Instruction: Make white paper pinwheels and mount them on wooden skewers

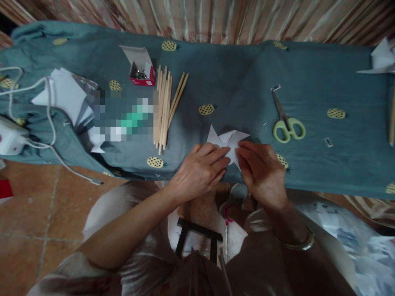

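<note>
A white paper pinwheel with pointed corners lies at the front edge of the cloth-covered table. My left hand presses on its left side with the fingers together. From the right, my right hand pinches the paper, fingertips close to those of the left. The hands cover the lower part of the sheet. To the right of my right hand lie scissors with light green handles, their blades pointing away from me. Several wooden sticks lie in a bundle to the left.
An open red box of small metal pins stands behind the sticks. White paper sheets are piled at left, beside a white cable and a charger. Another folded white paper piece sits at the far right, near a stick.
</note>
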The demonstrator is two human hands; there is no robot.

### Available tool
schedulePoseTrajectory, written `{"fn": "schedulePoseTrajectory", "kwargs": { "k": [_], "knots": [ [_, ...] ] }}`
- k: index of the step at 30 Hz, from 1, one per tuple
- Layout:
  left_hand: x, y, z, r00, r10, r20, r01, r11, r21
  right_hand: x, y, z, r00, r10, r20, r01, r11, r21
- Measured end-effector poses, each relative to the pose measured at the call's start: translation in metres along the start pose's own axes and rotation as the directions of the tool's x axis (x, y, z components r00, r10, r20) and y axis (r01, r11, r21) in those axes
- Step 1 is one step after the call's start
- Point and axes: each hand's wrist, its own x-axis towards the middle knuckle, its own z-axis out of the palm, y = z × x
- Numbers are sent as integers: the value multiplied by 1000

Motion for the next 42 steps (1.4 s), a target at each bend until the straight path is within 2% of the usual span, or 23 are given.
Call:
{"fn": "schedulePoseTrajectory", "kwargs": {
  "k": [13,19,25,32,42],
  "knots": [
    [11,4,-8,998,-10,63,7,999,49,4,-3,-2,1000,-7,13,7,1000,1],
    [12,1,-8,997,-15,69,12,999,43,6,-5,-8,990,134,-45,-131,989,71],
    [13,-1,-5,999,0,34,-1,999,53,6,-5,-11,979,197,-52,-190,976,107],
    [15,-1,-5,1000,19,9,-20,997,72,9,-7,-5,958,277,-72,-266,955,131],
    [18,-4,-2,996,47,-73,-38,992,123,14,-13,-2,949,284,-134,-261,951,166]
  ]
}}
